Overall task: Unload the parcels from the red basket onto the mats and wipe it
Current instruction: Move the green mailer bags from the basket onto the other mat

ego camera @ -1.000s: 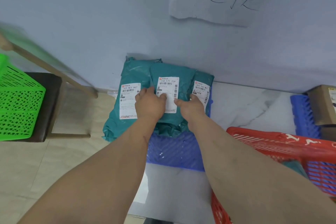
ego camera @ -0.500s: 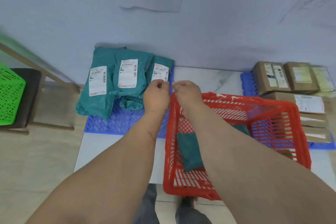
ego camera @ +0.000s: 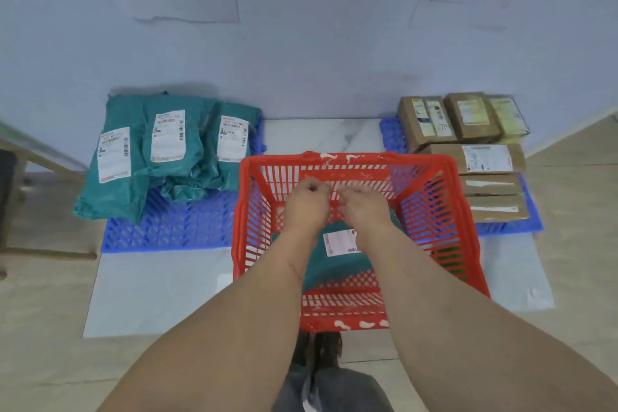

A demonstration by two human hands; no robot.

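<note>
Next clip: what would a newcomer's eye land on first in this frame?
The red basket in the middle of the floor, with both hands, left and right, curled over it and a teal parcel lying inside. Next, the teal parcels piled on the blue mat to the left, and the brown boxes on a mat at right, both against the wall.

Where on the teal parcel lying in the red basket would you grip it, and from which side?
Probably from above: the teal parcel lies flat on the floor of the red basket, walled all round. Pinch its soft bag beside the white label, where bare film shows.
</note>
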